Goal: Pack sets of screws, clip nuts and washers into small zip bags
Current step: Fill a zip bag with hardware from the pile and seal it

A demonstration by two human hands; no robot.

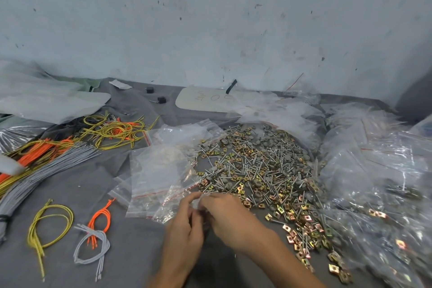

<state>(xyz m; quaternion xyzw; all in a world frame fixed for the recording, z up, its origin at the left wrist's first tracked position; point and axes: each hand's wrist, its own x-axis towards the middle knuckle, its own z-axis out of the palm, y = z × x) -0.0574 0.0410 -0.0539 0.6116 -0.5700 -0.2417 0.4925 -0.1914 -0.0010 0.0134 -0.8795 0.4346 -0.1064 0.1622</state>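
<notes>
Zip bag (198,201): near centre, between both hands, beside hardware pile (257,170).
Grip: left hand (184,227) and right hand (225,214) pinch its mouth; detail blurred.
Handling: probably light, limp, slippery film; hold by the stiffer zip edge.

**Soft, Even Light Over a Cluttered Work Table**

Flat, diffuse light falls from above on the grey cloth (70,194), leaving only faint shadows beneath the left hand (184,227) and right hand (225,215), both smeared by motion blur. Glare glints off the filled bags (385,194) at right and the empty zip bags (159,170) at centre. The wide lens bows the wall (210,18) and softens the frame's corners; the pile of screws (257,166) reads fairly sharp.
</notes>
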